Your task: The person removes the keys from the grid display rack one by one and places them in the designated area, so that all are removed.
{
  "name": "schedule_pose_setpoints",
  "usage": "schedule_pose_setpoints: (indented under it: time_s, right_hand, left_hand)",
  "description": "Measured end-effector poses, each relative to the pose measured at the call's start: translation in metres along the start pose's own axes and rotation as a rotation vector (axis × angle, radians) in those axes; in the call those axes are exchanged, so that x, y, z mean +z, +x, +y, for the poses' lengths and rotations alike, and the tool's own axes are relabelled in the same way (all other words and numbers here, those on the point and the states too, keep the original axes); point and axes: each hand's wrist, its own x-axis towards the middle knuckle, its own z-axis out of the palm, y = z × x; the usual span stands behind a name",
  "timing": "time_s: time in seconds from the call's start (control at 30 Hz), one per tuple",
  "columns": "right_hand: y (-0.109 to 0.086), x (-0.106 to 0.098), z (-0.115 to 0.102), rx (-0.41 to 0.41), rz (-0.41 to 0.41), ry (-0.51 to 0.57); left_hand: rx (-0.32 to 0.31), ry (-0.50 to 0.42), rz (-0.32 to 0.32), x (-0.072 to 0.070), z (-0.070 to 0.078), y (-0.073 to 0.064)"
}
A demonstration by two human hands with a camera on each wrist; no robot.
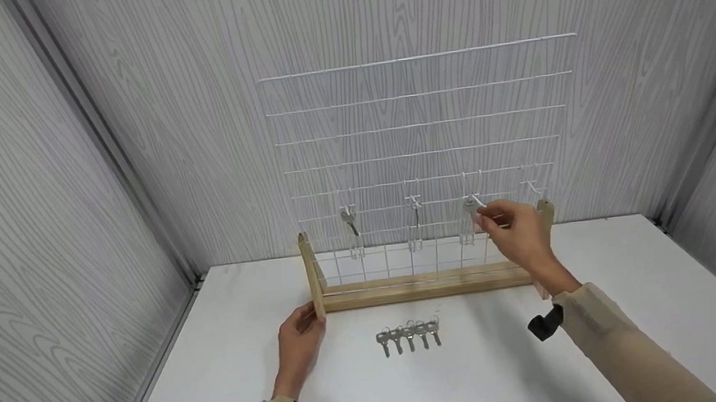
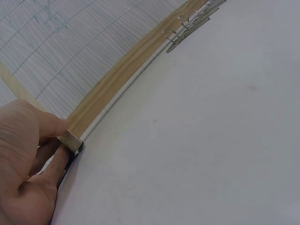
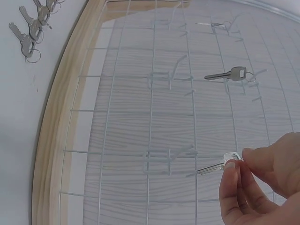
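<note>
My right hand (image 1: 518, 233) pinches the head of a silver key (image 3: 230, 157) between thumb and fingers, at a white hook (image 1: 478, 200) on the wire grid rack. The key's blade points down, and its ring is hidden by the fingers. My left hand (image 1: 299, 347) grips the front end of the left wooden foot (image 2: 70, 139) of the rack, low at the tabletop. Two more keys hang from hooks to the left: one key (image 1: 349, 218) near the rack's left side and another key (image 3: 233, 73) at the middle hook.
Several keys (image 1: 410, 337) with rings lie in a row on the white table (image 1: 375, 394), before the rack's wooden crossbar (image 1: 430, 285). A further hook (image 1: 530, 187) sits at the grid's right side. Grey wood-patterned walls (image 1: 149, 115) enclose the back and sides.
</note>
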Motion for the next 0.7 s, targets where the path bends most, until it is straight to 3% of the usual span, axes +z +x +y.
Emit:
schedule_pose_setpoints:
  time_s: [0.53, 0.7]
  right_hand:
    - [0.019, 0.002, 0.0, -0.025, 0.087, -0.128]
    - [0.022, 0.005, -0.002, -0.006, 0.081, -0.077]
  left_hand:
    - [0.015, -0.033, -0.016, -0.001, -0.001, 0.002]
    - [0.006, -0.022, -0.009, -0.001, -0.002, 0.002]
